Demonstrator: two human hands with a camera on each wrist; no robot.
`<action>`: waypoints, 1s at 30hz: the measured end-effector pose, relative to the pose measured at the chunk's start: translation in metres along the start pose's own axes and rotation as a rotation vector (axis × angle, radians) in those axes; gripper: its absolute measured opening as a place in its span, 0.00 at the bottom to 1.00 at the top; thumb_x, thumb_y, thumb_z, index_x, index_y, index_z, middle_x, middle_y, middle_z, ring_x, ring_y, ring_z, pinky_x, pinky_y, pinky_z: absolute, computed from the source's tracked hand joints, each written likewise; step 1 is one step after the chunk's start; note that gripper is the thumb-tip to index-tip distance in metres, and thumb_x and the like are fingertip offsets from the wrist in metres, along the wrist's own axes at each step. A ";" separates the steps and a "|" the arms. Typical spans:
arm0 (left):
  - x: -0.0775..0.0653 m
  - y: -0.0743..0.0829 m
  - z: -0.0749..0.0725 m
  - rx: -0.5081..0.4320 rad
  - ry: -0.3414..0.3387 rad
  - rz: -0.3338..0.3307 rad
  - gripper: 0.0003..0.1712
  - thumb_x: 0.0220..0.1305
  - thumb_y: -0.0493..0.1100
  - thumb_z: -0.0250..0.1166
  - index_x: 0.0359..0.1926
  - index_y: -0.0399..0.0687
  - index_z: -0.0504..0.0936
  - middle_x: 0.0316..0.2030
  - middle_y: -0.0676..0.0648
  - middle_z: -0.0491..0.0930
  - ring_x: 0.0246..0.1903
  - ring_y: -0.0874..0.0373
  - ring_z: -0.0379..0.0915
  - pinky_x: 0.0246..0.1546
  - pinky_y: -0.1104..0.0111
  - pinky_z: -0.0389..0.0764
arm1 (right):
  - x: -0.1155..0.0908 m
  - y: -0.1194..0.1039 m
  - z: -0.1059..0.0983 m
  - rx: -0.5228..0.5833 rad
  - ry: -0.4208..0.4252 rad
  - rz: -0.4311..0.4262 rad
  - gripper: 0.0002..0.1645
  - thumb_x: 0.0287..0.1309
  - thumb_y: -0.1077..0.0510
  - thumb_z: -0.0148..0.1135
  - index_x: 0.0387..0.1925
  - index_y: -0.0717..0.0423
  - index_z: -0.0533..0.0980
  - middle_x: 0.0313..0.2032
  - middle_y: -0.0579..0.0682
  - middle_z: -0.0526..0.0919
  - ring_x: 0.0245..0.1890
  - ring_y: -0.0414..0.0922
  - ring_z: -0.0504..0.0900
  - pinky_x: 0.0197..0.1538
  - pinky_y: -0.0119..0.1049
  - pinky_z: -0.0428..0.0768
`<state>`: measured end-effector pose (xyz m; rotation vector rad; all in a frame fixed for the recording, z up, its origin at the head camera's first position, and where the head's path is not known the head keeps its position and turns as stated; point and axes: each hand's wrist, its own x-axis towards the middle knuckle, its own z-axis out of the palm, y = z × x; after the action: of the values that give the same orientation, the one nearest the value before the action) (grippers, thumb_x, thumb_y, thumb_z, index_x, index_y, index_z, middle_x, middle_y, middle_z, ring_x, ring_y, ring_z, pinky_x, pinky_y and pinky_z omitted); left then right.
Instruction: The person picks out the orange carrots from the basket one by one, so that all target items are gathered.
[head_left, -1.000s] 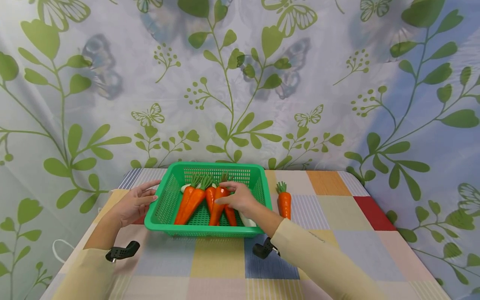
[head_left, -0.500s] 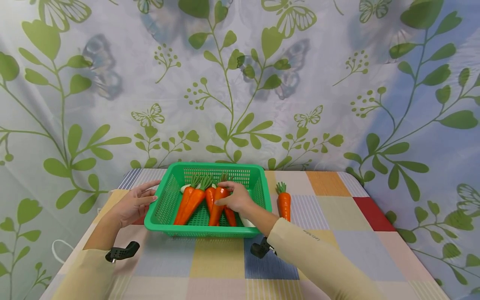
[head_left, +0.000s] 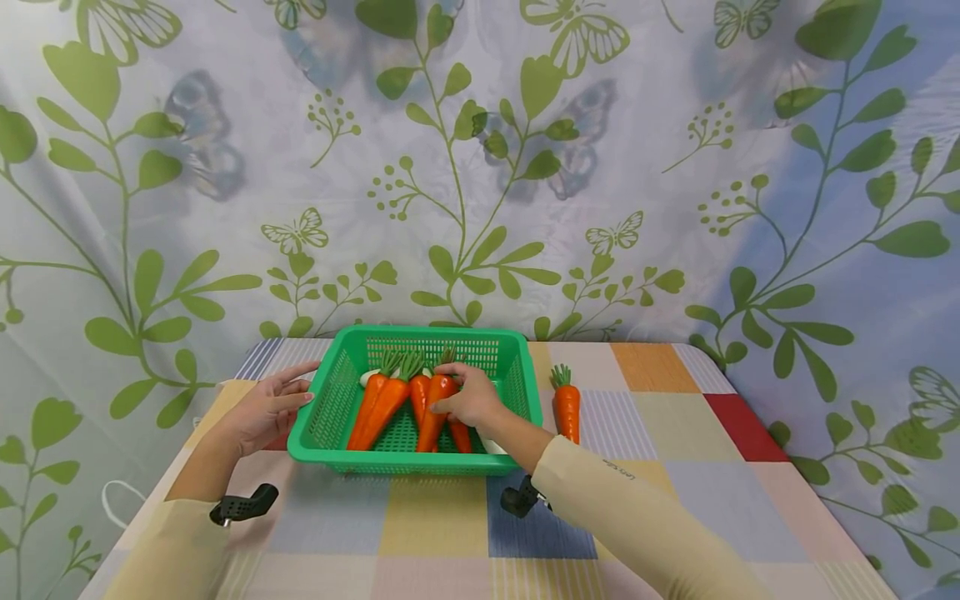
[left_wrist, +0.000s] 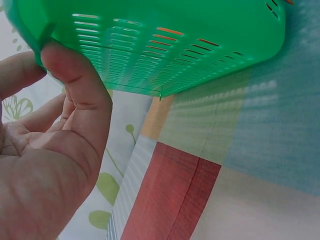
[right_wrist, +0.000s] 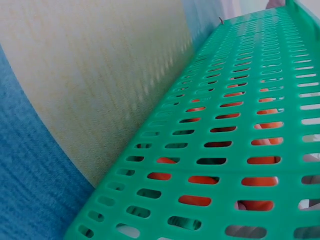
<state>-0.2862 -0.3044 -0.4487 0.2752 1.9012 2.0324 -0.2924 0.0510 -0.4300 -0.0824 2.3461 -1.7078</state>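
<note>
A green plastic basket [head_left: 420, 457] with slotted walls holds several orange carrots with green tops. My left hand [head_left: 266, 407] is at its left rim; in the left wrist view the thumb [left_wrist: 75, 70] and fingers grip that rim. Inside the basket, right of centre, my right hand [head_left: 477, 400] pinches a carrot [head_left: 432, 421] between thumb and fingers near its top. Two more carrots [head_left: 388, 407] lean together on the left. The basket wall [right_wrist: 165, 152] blocks the right wrist view of the right hand, with orange showing through the slots.
One carrot [head_left: 567, 413] lies on the patchwork tablecloth [head_left: 442, 512] just right of the basket. White pieces [head_left: 492, 446] lie in the basket, partly hidden by the right hand and the carrots. A patterned curtain [head_left: 660, 242] hangs behind the table.
Both hands keep their places, the left at the rim and the right on the carrot. The right forearm has shifted very slightly to the left.
</note>
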 end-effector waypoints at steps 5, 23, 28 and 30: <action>0.000 0.000 -0.001 0.002 0.001 -0.005 0.42 0.76 0.35 0.58 0.81 0.41 0.46 0.45 0.54 0.79 0.43 0.64 0.84 0.47 0.71 0.87 | -0.002 -0.001 0.001 0.024 0.000 0.010 0.37 0.52 0.70 0.75 0.64 0.50 0.77 0.59 0.59 0.74 0.40 0.50 0.85 0.44 0.49 0.89; 0.000 0.001 0.000 0.004 0.012 -0.013 0.42 0.76 0.35 0.58 0.81 0.41 0.46 0.44 0.55 0.78 0.42 0.64 0.84 0.46 0.73 0.87 | -0.001 -0.002 -0.002 0.068 -0.003 -0.004 0.35 0.54 0.70 0.73 0.63 0.50 0.77 0.54 0.58 0.74 0.37 0.50 0.84 0.43 0.49 0.89; 0.000 0.001 0.000 0.004 0.010 -0.011 0.42 0.75 0.35 0.58 0.81 0.41 0.46 0.44 0.55 0.78 0.42 0.64 0.84 0.47 0.72 0.87 | -0.002 -0.002 -0.003 0.082 -0.001 0.003 0.32 0.54 0.70 0.74 0.60 0.47 0.78 0.56 0.59 0.72 0.34 0.50 0.84 0.41 0.46 0.89; 0.000 0.001 0.000 0.003 0.008 -0.009 0.42 0.75 0.35 0.58 0.81 0.41 0.45 0.44 0.55 0.79 0.42 0.64 0.84 0.47 0.72 0.87 | -0.002 -0.001 -0.003 0.084 0.002 0.004 0.32 0.54 0.70 0.74 0.59 0.46 0.79 0.56 0.60 0.72 0.33 0.50 0.83 0.40 0.46 0.89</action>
<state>-0.2867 -0.3043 -0.4473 0.2593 1.9070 2.0274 -0.2912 0.0533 -0.4279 -0.0613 2.2711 -1.8025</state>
